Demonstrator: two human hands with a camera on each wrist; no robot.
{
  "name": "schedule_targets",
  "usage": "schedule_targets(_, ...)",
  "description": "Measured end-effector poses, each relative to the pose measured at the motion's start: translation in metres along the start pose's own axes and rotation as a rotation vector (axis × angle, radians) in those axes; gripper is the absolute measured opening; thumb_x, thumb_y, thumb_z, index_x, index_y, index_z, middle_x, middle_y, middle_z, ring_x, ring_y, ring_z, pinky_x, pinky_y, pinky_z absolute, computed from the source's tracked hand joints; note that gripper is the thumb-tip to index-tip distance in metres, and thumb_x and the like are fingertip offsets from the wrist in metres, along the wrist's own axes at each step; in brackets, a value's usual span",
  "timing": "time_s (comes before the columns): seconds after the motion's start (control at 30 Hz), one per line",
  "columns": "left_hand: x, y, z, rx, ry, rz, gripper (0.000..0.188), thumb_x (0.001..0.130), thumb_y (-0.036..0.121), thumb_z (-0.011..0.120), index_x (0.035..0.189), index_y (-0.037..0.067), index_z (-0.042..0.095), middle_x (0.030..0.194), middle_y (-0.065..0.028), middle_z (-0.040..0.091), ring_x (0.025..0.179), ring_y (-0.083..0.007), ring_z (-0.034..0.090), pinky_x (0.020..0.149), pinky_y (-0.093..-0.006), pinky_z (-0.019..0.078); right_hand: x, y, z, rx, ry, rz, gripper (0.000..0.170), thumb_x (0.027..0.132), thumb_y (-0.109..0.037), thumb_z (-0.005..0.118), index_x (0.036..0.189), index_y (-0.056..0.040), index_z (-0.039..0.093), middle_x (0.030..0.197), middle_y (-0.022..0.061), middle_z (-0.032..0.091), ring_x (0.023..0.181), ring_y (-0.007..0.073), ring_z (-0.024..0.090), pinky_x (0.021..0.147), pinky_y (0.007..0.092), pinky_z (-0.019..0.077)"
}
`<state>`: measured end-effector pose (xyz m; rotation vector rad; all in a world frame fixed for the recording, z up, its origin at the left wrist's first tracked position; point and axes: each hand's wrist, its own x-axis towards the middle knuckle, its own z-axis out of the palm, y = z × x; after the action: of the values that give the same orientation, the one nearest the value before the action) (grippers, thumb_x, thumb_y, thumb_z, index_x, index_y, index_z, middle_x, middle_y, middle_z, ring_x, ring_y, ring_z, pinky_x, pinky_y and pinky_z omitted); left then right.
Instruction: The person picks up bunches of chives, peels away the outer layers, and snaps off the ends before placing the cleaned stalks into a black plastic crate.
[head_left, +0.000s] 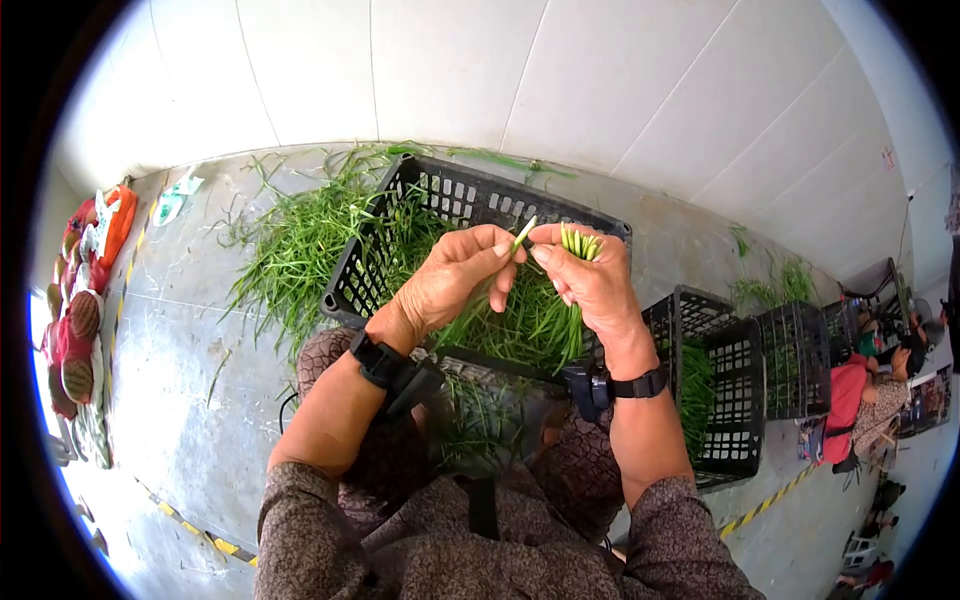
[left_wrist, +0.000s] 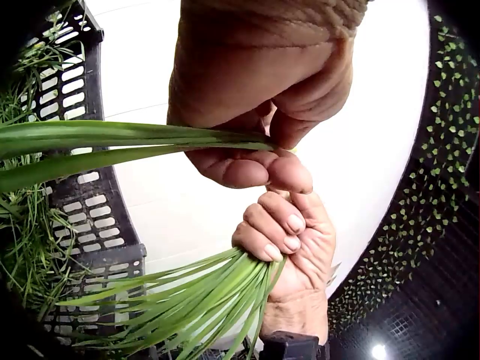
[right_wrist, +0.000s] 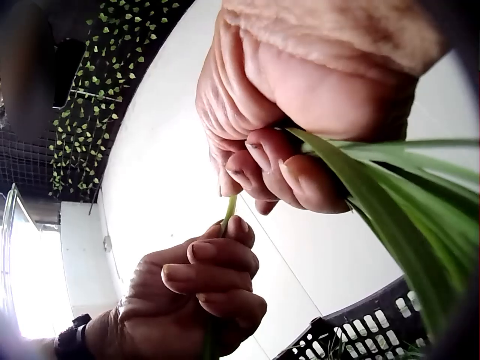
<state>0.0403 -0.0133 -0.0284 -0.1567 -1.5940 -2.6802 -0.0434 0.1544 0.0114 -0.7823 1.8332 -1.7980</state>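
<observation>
Between thumb and index finger, my left hand [head_left: 462,272] pinches a green stalk [head_left: 524,233] by its pale end; in the left wrist view its long leaves [left_wrist: 112,136] trail to the left. My right hand [head_left: 592,278] has its fingers curled round a bunch of green stalks [head_left: 578,243], pale ends up, leaves hanging below. The thumb and index finger of that hand touch the pale tip of the left hand's stalk [right_wrist: 232,204]. Both hands are above a black crate [head_left: 480,200] holding loose green leaves [head_left: 515,330].
Loose greens [head_left: 300,240] lie heaped on the floor left of the crate. More black crates [head_left: 735,400] stand at the right, one with greens inside. A white wall [head_left: 600,80] rises behind. Red and orange bags [head_left: 85,310] lie at the far left. Another person [head_left: 885,400] sits at the far right.
</observation>
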Motion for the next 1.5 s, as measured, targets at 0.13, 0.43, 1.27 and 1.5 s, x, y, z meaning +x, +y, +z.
schedule_targets(0.13, 0.001, -0.01, 0.0, 0.013, -0.078, 0.028, 0.02, 0.098, 0.021, 0.046, 0.095, 0.003, 0.056, 0.071, -0.0038, 0.057, 0.058, -0.0112, 0.053, 0.055, -0.0234, 0.0458, 0.001, 0.003, 0.005, 0.004, -0.026, -0.013, 0.013, 0.085, -0.014, 0.066, 0.09, -0.0025, 0.068, 0.062, -0.0047, 0.054, 0.053, 0.0018, 0.046, 0.043, 0.0179, 0.0344)
schedule_targets(0.43, 0.002, -0.013, 0.002, 0.094, -0.086, -0.044, 0.024, 0.098, 0.023, 0.048, 0.095, 0.001, 0.057, 0.074, -0.0048, 0.058, 0.06, -0.012, 0.055, 0.057, -0.0242, 0.0471, 0.004, 0.009, 0.003, 0.039, 0.048, -0.02, 0.018, 0.088, -0.019, 0.063, 0.077, -0.0048, 0.063, 0.057, -0.0034, 0.051, 0.047, 0.0025, 0.042, 0.04, 0.0193, 0.0321)
schedule_targets(1.27, 0.011, -0.024, 0.017, -0.1, -0.192, -0.138, 0.059, 0.098, 0.043, 0.036, 0.144, 0.007, 0.025, 0.137, -0.0059, 0.043, 0.121, -0.017, 0.047, 0.102, -0.033, 0.0373, 0.011, 0.018, 0.004, 0.474, 0.121, 0.038, 0.022, 0.093, -0.023, 0.054, 0.089, -0.0012, 0.057, 0.08, 0.0171, 0.066, 0.072, 0.0241, 0.065, 0.064, 0.036, 0.0548)
schedule_targets(1.5, 0.01, -0.03, 0.01, -0.201, -0.182, -0.367, 0.051, 0.096, 0.045, 0.043, 0.116, -0.001, 0.051, 0.089, -0.0124, 0.063, 0.079, -0.0239, 0.065, 0.077, -0.0365, 0.0542, 0.012, 0.021, 0.005, 0.417, 0.153, 0.02, 0.024, 0.092, -0.024, 0.054, 0.09, -0.0001, 0.058, 0.08, 0.0158, 0.066, 0.067, 0.0208, 0.065, 0.058, 0.0328, 0.0559)
